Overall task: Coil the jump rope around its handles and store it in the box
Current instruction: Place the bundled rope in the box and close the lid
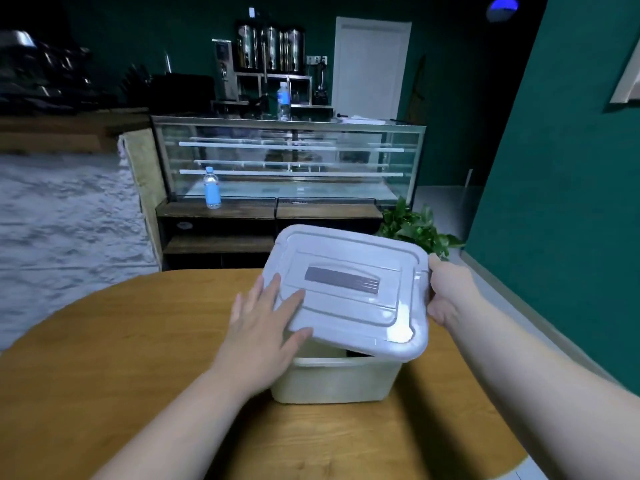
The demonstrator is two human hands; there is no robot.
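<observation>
A pale storage box (332, 381) stands on the round wooden table (121, 358). Its grey lid (349, 289), with a dark recessed handle on top, lies tilted and askew over the box, leaving a dark gap at the near rim. My left hand (259, 327) rests flat with straight fingers against the lid's left edge. My right hand (448, 292) grips the lid's right edge, thumb on top. The jump rope is not visible; the box's inside is hidden by the lid.
Beyond the table stands a glass display case (291, 157) on a dark wooden stand, with a water bottle (212, 188) on the stand. A green plant (415, 230) sits behind the box. A green wall (561, 202) runs along the right.
</observation>
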